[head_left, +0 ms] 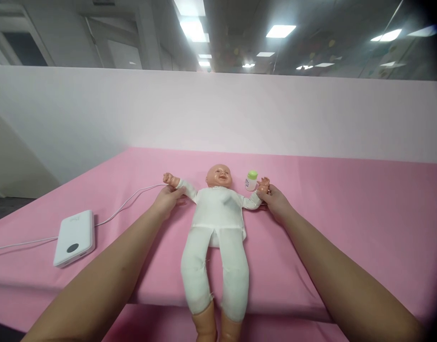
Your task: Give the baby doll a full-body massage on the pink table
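My left hand [167,200], right hand [276,201]: both gripping doll [218,209] near its cuffs [182,184] | probably light, soft-bodied | cloth there shouldn't slip

White wall [240,114]; bright ceiling lights [280,31]

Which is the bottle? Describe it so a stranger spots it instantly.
On the pink cloth, a doll in white lies face up. Between its head and the person's right hand is a small bottle. Its bright green cap sets it apart from the doll and the white box.
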Tool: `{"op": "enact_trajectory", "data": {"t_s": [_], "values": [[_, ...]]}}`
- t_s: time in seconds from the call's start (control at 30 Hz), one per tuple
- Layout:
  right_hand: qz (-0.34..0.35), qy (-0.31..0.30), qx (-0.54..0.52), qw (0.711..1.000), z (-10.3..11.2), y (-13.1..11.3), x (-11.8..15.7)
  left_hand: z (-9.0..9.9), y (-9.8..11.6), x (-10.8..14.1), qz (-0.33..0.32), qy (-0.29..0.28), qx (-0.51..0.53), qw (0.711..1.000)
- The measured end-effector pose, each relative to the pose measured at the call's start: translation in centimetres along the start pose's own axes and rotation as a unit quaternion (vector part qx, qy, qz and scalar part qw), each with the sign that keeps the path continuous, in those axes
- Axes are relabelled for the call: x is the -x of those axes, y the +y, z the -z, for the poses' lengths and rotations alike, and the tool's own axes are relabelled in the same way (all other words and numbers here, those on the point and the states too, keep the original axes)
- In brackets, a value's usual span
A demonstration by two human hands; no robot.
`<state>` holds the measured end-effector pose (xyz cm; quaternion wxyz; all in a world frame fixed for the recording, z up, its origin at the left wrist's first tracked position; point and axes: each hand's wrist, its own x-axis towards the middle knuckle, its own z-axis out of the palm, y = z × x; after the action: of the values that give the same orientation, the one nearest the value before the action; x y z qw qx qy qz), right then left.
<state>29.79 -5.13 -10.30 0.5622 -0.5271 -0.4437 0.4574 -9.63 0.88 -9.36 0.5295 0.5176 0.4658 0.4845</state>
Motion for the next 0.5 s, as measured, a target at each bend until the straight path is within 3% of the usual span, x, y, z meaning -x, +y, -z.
{"op": "enact_trajectory", "data": {"t_s": [0.3,0.5], "values": [[-0.008,-0.025,0.017,1.0,0.3,0.2,-0.1,-0.5,1.0,0.7,0.049,0.007,0.019,0.999],[-0.034,-0.021,0.019,0.999,0.6,0.5,-0.5,-0.4,1.5,0.8,0.08,0.049,0.035,0.995]]}}
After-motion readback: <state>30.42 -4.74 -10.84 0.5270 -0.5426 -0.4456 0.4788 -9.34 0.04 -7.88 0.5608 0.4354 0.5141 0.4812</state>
